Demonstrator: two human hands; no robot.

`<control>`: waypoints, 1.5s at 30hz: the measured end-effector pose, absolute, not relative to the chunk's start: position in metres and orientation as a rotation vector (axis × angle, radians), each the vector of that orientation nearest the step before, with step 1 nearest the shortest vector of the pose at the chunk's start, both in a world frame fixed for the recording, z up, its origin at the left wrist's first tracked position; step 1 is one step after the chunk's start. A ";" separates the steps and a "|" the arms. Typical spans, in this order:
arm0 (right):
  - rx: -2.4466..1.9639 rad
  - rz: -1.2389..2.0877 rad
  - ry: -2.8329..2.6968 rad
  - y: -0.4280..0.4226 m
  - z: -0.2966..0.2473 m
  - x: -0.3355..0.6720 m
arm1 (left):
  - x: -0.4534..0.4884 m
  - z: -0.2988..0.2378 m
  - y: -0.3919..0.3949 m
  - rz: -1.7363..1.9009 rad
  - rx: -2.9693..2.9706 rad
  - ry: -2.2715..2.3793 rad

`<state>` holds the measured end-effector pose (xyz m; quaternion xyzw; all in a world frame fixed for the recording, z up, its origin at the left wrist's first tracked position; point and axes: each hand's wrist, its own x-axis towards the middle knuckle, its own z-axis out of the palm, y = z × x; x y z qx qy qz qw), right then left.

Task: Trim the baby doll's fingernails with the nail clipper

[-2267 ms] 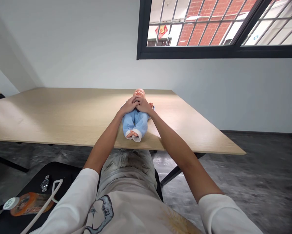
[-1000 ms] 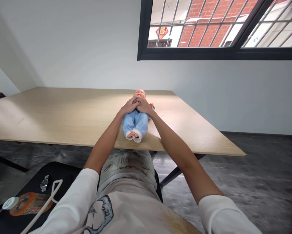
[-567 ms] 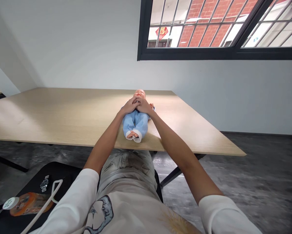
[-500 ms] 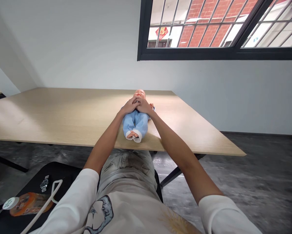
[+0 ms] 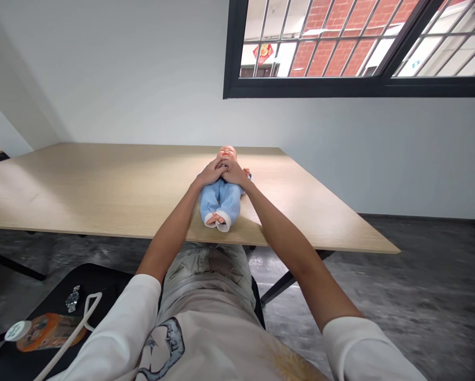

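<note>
A baby doll in light blue clothes lies on its back on the wooden table, feet toward me and head away. My left hand and my right hand rest side by side on the doll's chest, fingers pressed together and meeting just below its chin. The doll's torso is hidden under my hands. Its bare feet stick out of white cuffs near the table's front edge.
A black surface at lower left holds an orange bottle lying down, a wristwatch and a white cord. A white wall with a dark-framed window stands behind. Grey floor lies to the right.
</note>
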<state>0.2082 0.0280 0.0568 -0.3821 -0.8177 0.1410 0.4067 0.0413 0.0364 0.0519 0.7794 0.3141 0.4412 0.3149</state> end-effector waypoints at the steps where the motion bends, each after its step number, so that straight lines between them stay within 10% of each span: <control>1: -0.965 0.352 -2.065 0.028 0.057 0.208 | 0.041 0.052 0.036 1.162 2.052 0.824; 45: -0.980 0.383 -2.017 0.021 0.062 0.206 | 0.042 0.055 0.031 1.143 2.054 0.848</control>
